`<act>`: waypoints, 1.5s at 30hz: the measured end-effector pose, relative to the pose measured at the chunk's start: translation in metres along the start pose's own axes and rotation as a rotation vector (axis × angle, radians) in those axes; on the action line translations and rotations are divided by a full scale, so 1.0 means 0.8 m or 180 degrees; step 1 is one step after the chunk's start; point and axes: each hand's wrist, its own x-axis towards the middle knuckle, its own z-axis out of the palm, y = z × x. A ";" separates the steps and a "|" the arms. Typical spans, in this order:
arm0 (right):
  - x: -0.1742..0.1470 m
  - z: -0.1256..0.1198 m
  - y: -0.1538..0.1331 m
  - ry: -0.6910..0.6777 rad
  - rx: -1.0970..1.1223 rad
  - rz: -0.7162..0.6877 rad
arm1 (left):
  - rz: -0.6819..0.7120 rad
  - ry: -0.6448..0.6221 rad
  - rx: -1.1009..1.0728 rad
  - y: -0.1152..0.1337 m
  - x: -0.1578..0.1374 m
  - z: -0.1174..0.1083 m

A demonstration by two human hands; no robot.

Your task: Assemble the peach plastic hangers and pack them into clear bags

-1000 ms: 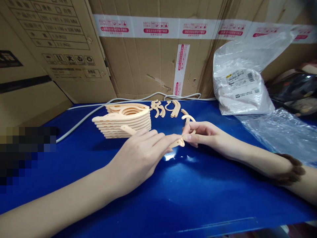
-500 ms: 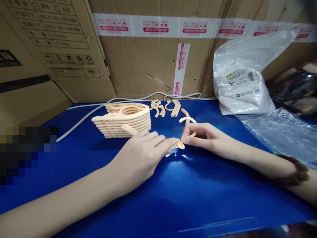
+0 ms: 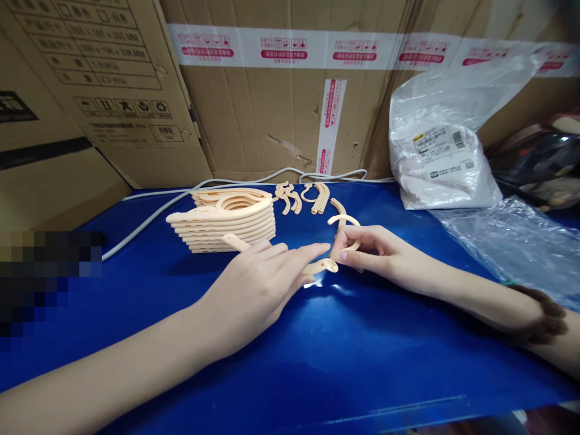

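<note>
Item one: a long beige piece (image 3: 319,266), held above the blue surface (image 3: 353,362), in front of us and close to the middle. Our left hand (image 3: 260,275) has its grip closed on it, thumb beneath, index finger stretched out above. One end juts out past the knuckles; the other, pierced by a small hole, points toward our right hand (image 3: 378,248).

Item two: a beige hook-shaped piece (image 3: 352,220), pinched in the right grip between thumb and fingertips, its curve upward. Its lower end is covered by the fingers; we cannot tell whether it is joined to item one.

Item three: a stack (image 3: 244,223) of flat beige pieces, beyond the left hand.

Item four: loose beige parts at the back, comprising a small cluster (image 3: 296,204), curved strips (image 3: 321,199), and a single strip (image 3: 336,205) behind the hook.

Surroundings: a pale cable (image 3: 189,192) before cardboard (image 3: 267,103) bearing printed tape (image 3: 249,51); a labelled white bag (image 3: 448,187) and clear plastic (image 3: 521,241) at right; a fluffy brown band (image 3: 539,314) on our right wrist.
</note>
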 end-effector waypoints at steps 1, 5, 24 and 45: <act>-0.001 0.000 0.000 -0.0008 0.0027 -0.0002 | -0.0030 0.0018 -0.0029 0.001 0.000 0.000; -0.002 0.001 -0.001 -0.0044 0.0028 -0.0033 | -0.0049 0.0004 -0.0066 0.002 0.003 0.000; -0.003 -0.027 -0.011 0.1373 -0.1123 -0.0576 | -0.0771 -0.0187 -0.0595 0.005 0.007 -0.014; 0.003 -0.030 0.022 0.0863 -0.3682 -0.0131 | -0.2698 -0.0433 -0.3713 -0.003 0.051 0.023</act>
